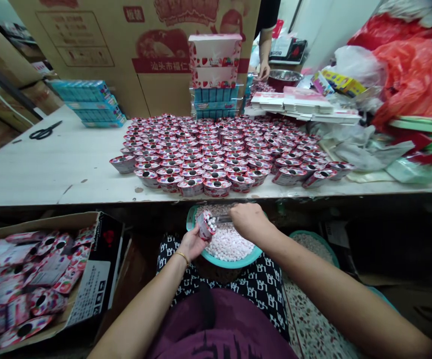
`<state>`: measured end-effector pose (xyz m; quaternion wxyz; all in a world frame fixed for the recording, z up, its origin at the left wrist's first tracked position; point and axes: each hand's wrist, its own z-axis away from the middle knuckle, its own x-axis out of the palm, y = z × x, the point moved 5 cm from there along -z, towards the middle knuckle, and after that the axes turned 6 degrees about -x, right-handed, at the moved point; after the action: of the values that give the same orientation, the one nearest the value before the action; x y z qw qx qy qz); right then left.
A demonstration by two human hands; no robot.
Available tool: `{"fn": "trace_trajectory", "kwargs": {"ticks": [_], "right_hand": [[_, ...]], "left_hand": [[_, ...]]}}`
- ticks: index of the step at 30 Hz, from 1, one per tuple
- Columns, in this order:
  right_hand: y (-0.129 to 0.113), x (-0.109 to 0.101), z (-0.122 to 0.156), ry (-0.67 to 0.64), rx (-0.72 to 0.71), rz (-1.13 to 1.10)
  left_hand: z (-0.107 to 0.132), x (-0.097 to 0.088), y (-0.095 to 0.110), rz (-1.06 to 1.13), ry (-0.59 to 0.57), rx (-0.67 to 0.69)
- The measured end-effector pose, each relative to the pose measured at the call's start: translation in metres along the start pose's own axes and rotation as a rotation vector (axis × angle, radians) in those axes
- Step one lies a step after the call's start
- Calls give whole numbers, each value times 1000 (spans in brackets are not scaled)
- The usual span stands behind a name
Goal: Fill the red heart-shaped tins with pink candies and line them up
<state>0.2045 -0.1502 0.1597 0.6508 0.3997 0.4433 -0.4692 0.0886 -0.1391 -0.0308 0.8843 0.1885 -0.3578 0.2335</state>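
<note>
My left hand [191, 243] grips a small red-and-white candy cup [205, 224], tilted, with white round candies heaped at its mouth. My right hand [248, 221] is closed on a metal scoop [221, 218] that points at the cup's mouth. Both hands hover over a teal bowl [255, 256] of white and pink candy balls [228, 245] resting on my lap, just below the table's front edge.
Several filled cups [216, 149] cover the white table [51, 169]. Blue box stacks [89, 102], scissors [44, 131], flat cartons [302, 104] and red bags [414, 75] lie behind. A cardboard box of empty cups [21, 284] stands at my left. Another person's hand [264, 70] is at a metal bowl [285, 77].
</note>
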Motion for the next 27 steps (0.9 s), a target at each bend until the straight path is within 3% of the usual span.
{"fn": "trace_trajectory", "kwargs": {"ticks": [4, 8, 12, 16, 18, 20, 24, 27], "right_hand": [[2, -3, 4, 15, -1, -1], [18, -1, 14, 15, 81, -25], [40, 15, 23, -27, 183, -70], [53, 38, 28, -33, 213, -131], [59, 53, 32, -37, 246, -185], [66, 74, 36, -59, 277, -250], [79, 121, 43, -107, 273, -388], [82, 141, 47, -70, 265, -463]], "left_hand": [[-1, -3, -2, 35, -10, -41], [4, 1, -4, 89, -103, -126], [13, 7, -9, 129, -187, -226], [34, 3, 4, 121, -200, -188], [54, -4, 25, 95, -184, -103], [78, -15, 60, 49, -147, 26], [127, -42, 162, -106, 43, 404], [138, -57, 237, -114, 203, 486]]}}
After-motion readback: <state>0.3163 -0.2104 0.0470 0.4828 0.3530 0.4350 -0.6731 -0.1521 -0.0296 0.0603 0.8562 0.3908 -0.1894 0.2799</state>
